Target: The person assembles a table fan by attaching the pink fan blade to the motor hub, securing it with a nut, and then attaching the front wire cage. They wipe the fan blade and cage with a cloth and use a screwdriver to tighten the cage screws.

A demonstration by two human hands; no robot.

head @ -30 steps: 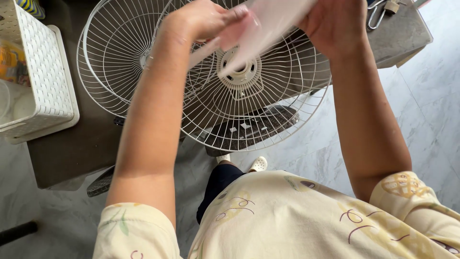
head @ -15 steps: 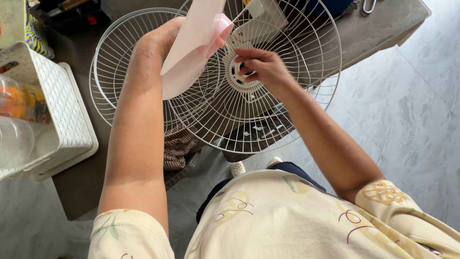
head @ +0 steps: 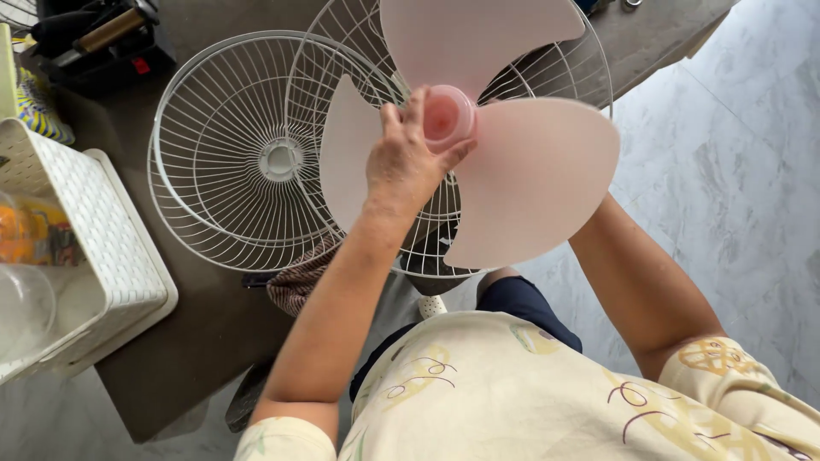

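Observation:
My left hand [head: 407,162] grips the round hub of a pale pink three-bladed fan blade [head: 534,171], held flat over the rear wire guard [head: 564,60] of a fan. My right forearm runs under the blade's right lobe; the right hand itself is hidden behind the blade. A second white wire guard [head: 226,154] with a round centre lies to the left on the dark table [head: 196,324], overlapping the first.
A white perforated basket [head: 94,230] with clear bottles stands at the left table edge. A black tool holder [head: 102,43] sits at the back left. A striped cloth [head: 295,282] hangs by the table's front edge. Marble floor [head: 726,171] lies to the right.
The pink blade, tilted up in my left hand before, now lies flat over the rear guard's centre. My right hand left the guard's hub and went under the blade.

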